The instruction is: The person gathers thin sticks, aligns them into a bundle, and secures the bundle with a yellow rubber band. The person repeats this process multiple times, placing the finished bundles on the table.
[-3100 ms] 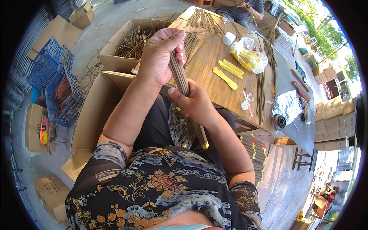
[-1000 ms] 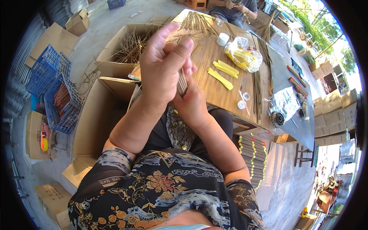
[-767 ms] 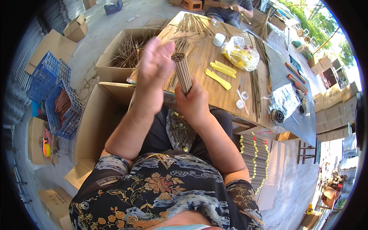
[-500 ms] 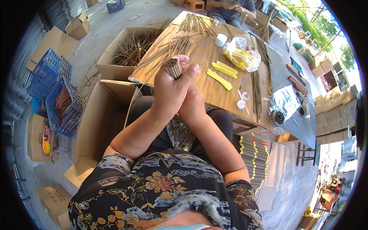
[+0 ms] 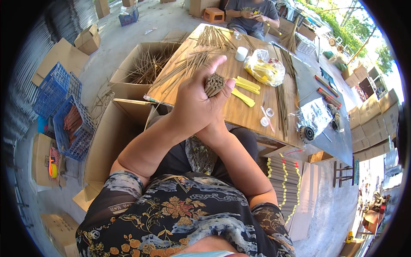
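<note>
A tight bundle of thin brown sticks [image 5: 214,85] stands in my left hand [image 5: 192,103], cut ends facing up. The left thumb lies along its near right side, and one finger stretches out past its far side. Pressed against the left hand from below right is my right hand [image 5: 214,126]; its fingers and the bundle's lower part are hidden. Just beyond, yellow strips [image 5: 243,97] lie on the wooden table [image 5: 222,109]. More loose brown sticks [image 5: 209,36] are spread over the table's far left part.
A plastic bag of yellow strips [image 5: 263,68] and a white jar [image 5: 241,53] stand on the table. Left are an open cardboard box [image 5: 115,141], a box of sticks [image 5: 145,64] and blue crates [image 5: 72,128]. Banded stick bundles [image 5: 282,184] lie below right. Another person [image 5: 252,17] sits opposite.
Both hands have moved slightly right with the bundle, and its end now tips more toward me. One left finger has stretched out. The person opposite shows more fully.
</note>
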Tool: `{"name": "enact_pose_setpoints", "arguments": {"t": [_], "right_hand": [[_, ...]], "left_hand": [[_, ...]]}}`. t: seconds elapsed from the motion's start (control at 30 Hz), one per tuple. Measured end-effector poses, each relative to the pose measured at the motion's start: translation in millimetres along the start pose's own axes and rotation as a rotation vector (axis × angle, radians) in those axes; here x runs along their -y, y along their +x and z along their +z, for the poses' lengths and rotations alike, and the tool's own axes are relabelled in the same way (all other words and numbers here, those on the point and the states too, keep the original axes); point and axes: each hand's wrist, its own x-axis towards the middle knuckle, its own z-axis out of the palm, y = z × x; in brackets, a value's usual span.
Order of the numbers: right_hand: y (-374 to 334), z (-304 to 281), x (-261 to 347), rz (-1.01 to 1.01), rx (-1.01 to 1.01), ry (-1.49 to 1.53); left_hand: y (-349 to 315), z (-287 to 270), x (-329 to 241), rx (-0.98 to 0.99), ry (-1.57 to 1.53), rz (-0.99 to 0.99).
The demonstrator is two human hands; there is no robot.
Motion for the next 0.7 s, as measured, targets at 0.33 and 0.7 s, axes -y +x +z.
{"name": "enact_pose_setpoints", "arguments": {"t": [0.33,0.7], "right_hand": [[-6.3,-64.6,35.8,0.19,-0.118,-0.019],[-37.3,-61.3,24.9,0.415,0.016,0.102]], "left_hand": [[-9.1,-22.1,-2.3,0.353,0.393,0.152],[-39.3,-9.3,-9.9,0.701,0.385,-0.227]]}}
